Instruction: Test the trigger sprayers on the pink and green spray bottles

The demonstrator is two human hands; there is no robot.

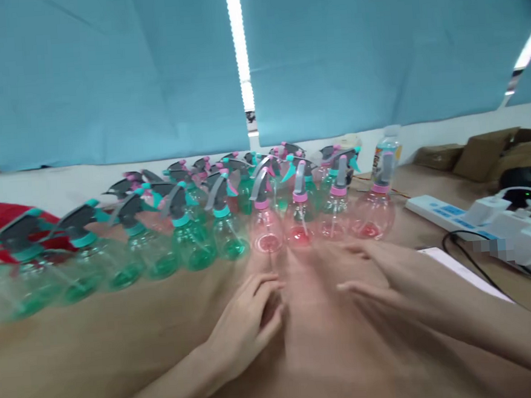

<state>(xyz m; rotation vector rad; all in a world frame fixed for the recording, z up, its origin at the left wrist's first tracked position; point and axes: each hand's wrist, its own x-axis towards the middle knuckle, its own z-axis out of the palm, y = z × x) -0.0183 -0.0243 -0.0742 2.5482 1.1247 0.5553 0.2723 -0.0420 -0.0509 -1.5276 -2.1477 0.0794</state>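
Observation:
My left hand (249,318) rests on the brown table (122,354) with its fingers loosely curled and nothing in it. My right hand (384,281) lies beside it, fingers stretched toward the left, also holding nothing. Both hands are blurred by motion. Just beyond them stands a row of clear spray bottles: green ones (196,243) with teal collars on the left, pink ones (267,229) with pink collars on the right. All have grey triggers. More bottles (245,164) crowd behind the front row.
A white power strip (448,213) with plugs and cables lies at the right. A white sheet (461,270) sits near my right forearm. Cardboard boxes (485,153) stand at the far right, a water bottle (386,154) behind the pink bottles, something red (3,217) at far left.

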